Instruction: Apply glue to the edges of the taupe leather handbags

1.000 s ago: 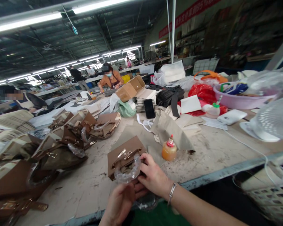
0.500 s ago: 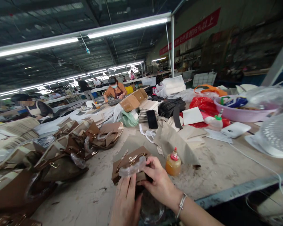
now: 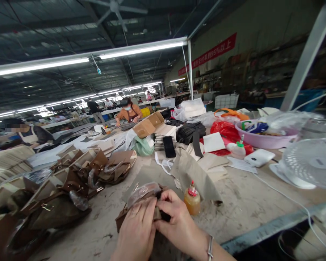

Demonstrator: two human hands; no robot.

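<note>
A brown handbag [image 3: 120, 218] lies on the table in front of me, partly covered by both hands. Its handle [image 3: 144, 191], wrapped in clear plastic, stands up at the far side. My left hand [image 3: 138, 226] is closed over the bag's near edge, fingers together, thumb hidden. Beside it, my right hand [image 3: 176, 219] pinches the bag's edge between thumb and bent fingers. What exactly lies under the fingertips is hidden. Just right of the bag stands a glue bottle [image 3: 192, 203] with amber contents and a red top.
Several brown handbags [image 3: 62, 203] crowd the left side. Beyond my hands lie grey sheet material [image 3: 192, 174], a black phone [image 3: 168, 146] and a stack of pale pieces [image 3: 161, 137]. To the right are a pink basin [image 3: 266, 139], a white fan [image 3: 315, 163] and its cable. Co-workers sit farther back.
The bag's handle has tipped away from me, and my left hand now covers more of the bag. My right hand stays at its edge. The view has shifted slightly.
</note>
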